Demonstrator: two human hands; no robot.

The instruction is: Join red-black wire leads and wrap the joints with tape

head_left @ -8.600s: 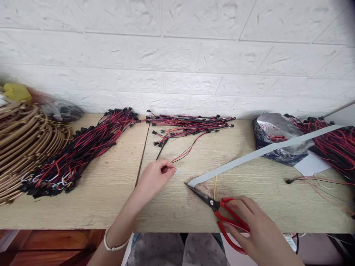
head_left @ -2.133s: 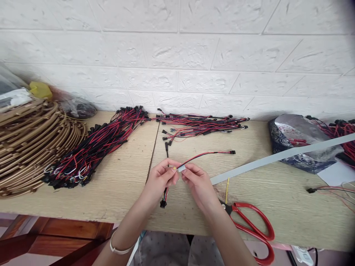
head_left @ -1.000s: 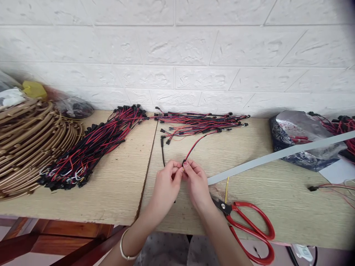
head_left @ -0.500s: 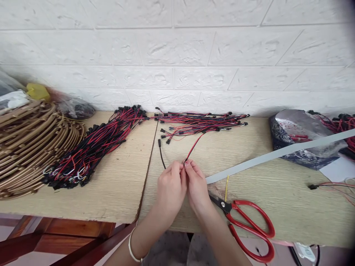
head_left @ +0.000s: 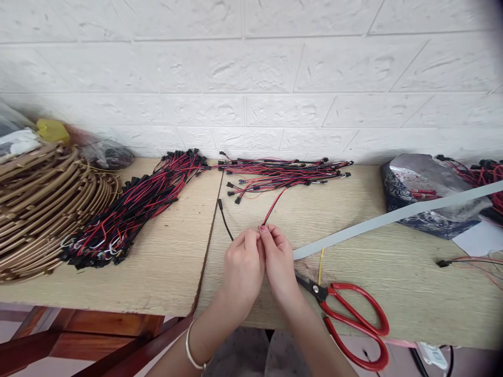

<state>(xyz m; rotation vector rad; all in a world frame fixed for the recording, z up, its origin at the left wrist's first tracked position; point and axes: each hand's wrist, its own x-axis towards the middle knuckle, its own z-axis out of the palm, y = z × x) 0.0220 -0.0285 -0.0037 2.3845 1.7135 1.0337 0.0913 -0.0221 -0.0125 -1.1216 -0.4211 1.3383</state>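
Observation:
My left hand (head_left: 242, 269) and my right hand (head_left: 280, 262) press together above the table, fingertips pinched. A black cable (head_left: 226, 221) with a plug at its tip sticks out beyond my left hand, which grips it. From my right fingertips a red and black wire (head_left: 272, 209) runs up toward the wire bundle (head_left: 291, 173) by the wall. Where cable and wire meet is hidden by my fingers. Red-handled scissors (head_left: 353, 309) lie right of my right wrist, beside a short yellow strip (head_left: 321, 264). The end of a long pale grey strip (head_left: 361, 226) lies close to my right hand.
Left on the table (head_left: 173, 262) lie a thick bundle of black and red cables (head_left: 137, 209) and stacked bamboo hoops (head_left: 51, 209). At right stand a patterned bag (head_left: 416, 220) and more red wires (head_left: 487, 178). A white brick wall (head_left: 251, 68) closes off the back.
The free plug end of the black cable has swung slightly left. Both hands stay pinched together in nearly the same place.

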